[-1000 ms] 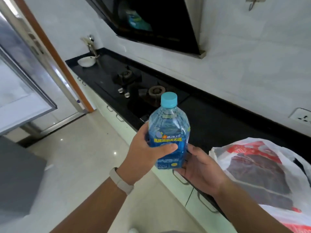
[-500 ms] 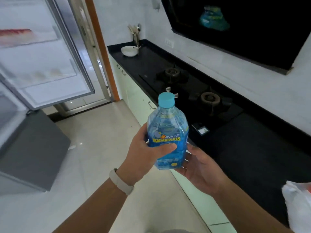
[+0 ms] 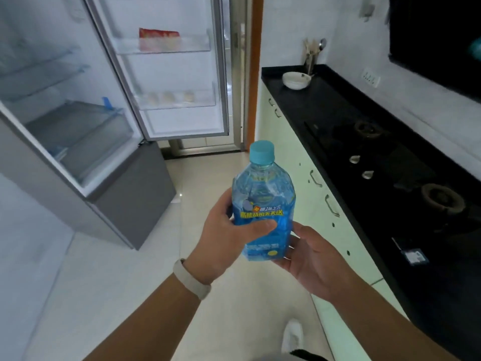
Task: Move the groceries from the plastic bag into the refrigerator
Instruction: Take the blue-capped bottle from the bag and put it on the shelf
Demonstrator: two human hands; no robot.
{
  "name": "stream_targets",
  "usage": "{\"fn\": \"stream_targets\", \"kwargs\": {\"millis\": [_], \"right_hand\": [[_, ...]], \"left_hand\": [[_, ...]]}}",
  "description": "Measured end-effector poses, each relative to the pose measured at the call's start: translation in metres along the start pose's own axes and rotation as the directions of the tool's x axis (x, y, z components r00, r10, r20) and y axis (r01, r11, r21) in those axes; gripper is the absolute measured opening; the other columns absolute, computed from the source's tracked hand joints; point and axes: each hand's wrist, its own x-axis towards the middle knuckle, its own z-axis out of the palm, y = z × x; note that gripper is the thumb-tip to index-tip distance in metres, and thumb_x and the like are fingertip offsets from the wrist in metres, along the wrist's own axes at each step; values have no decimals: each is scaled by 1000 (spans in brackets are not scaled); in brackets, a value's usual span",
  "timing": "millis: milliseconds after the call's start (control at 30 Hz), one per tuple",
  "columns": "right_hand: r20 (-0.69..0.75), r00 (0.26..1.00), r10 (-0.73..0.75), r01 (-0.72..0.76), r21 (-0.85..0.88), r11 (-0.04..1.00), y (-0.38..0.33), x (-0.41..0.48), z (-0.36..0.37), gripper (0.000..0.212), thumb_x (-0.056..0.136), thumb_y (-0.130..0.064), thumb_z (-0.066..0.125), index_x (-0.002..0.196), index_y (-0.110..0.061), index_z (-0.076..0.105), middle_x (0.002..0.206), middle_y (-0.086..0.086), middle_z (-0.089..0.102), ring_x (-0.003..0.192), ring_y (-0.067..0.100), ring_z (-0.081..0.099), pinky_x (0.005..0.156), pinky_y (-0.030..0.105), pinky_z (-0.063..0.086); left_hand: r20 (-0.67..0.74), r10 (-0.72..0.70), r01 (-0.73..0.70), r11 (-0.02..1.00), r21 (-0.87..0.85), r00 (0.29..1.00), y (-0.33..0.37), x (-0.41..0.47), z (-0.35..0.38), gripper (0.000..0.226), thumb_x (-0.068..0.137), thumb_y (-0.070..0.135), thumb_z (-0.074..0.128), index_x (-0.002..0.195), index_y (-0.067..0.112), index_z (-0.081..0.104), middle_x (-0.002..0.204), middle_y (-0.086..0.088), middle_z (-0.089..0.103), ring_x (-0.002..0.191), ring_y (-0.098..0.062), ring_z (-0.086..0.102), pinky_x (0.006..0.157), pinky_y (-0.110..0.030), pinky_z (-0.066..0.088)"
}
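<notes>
A blue drink bottle [image 3: 263,194] with a light blue cap stands upright in front of me. My left hand [image 3: 229,238] grips its left side, thumb across the yellow-lettered label. Under its base my right hand [image 3: 309,259] cups it with fingers spread. The refrigerator [image 3: 78,142] stands open at the upper left, with glass shelves and a clear drawer inside. Its open door [image 3: 169,74] carries a red packet on the top rack and pale round items on the lower rack. The plastic bag is out of view.
A black counter [image 3: 390,157] with a two-burner gas hob runs along the right above pale green cabinets [image 3: 312,194]. A white bowl [image 3: 296,80] and a utensil holder sit at its far end. Light floor tiles lie between the counter and the refrigerator.
The view has swung left from the counter and plastic bag toward the open refrigerator. The bag has left the frame. Both hands keep the same hold on the bottle.
</notes>
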Motion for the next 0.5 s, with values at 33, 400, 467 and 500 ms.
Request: {"fn": "stream_targets", "kwargs": {"millis": [33, 400, 467, 500], "right_hand": [[32, 999, 20, -19, -6, 1000, 0, 11, 2, 29, 90, -26, 57, 110, -15, 74, 108, 12, 68, 91, 22, 68, 76, 33, 57], [308, 928, 210, -199, -68, 978, -29, 149, 3, 67, 74, -29, 82, 132, -5, 57, 120, 16, 64, 100, 26, 67, 81, 37, 56], [346, 913, 218, -201, -85, 976, -45, 173, 3, 74, 65, -29, 90, 128, -7, 59, 117, 15, 66, 99, 26, 67, 82, 37, 57], [357, 908, 220, -201, -91, 975, -53, 184, 3, 78, 62, -28, 91, 128, -6, 57, 116, 16, 67, 99, 27, 68, 82, 37, 57]], "left_hand": [[-31, 0, 0, 1000, 2, 1000, 0, 3, -6, 67, 61, 18, 89, 122, 14, 61, 116, -12, 70, 107, -32, 68, 83, -44, 58], [-277, 21, 2, 996, 85, 961, 10, 81, -48, 70, 61, 20, 89, 124, 11, 60, 118, -13, 69, 109, -35, 67, 88, -52, 56], [-305, 20, 8, 996, 89, 952, 16, 104, -48, 69, 60, 20, 88, 123, 11, 60, 117, -14, 69, 108, -35, 67, 88, -51, 56], [-316, 24, 6, 995, 95, 949, 20, 116, -48, 68, 60, 20, 88, 122, 11, 60, 116, -15, 69, 107, -35, 68, 88, -51, 56]]}}
